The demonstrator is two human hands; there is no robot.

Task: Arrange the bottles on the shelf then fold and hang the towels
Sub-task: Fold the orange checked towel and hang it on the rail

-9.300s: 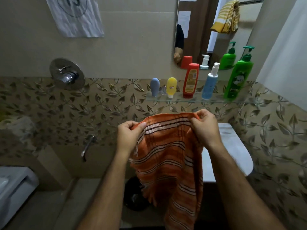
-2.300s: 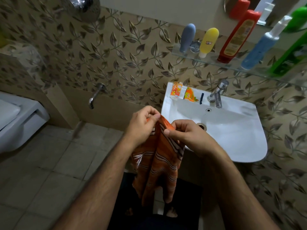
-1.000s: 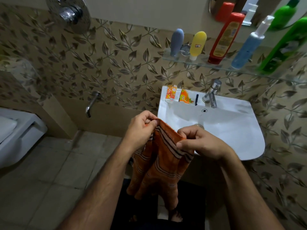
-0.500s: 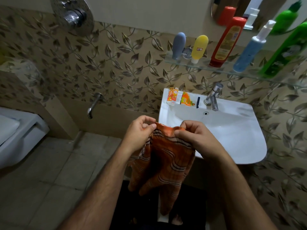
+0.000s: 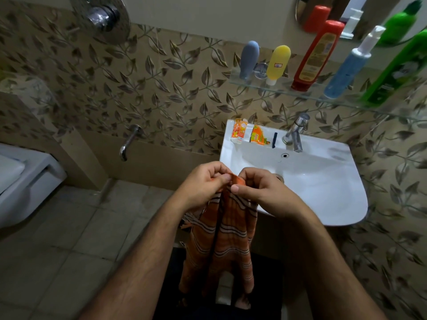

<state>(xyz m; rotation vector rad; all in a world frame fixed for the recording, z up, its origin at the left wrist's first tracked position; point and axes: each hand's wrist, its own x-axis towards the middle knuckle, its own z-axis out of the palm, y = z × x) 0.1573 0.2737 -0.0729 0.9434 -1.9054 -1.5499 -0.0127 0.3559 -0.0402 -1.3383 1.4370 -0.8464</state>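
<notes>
Hanging in front of the white sink point(image 5: 323, 181), the orange striped towel point(image 5: 221, 245) drops in folds from your two hands. Your left hand point(image 5: 203, 188) and right hand point(image 5: 261, 188) meet knuckle to knuckle, each grip pinching the top edge. Five bottles point(image 5: 316, 56) stand on the glass shelf point(image 5: 300, 90) above.

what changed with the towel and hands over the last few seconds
The left hand and right hand have come together, so the top edge of the orange towel, held spread wide earlier, is now bunched and folded lengthwise, hanging narrow. Both hands kept their grip throughout. The bottles on the glass shelf stayed in the same order, and the sink items are unmoved.
</notes>
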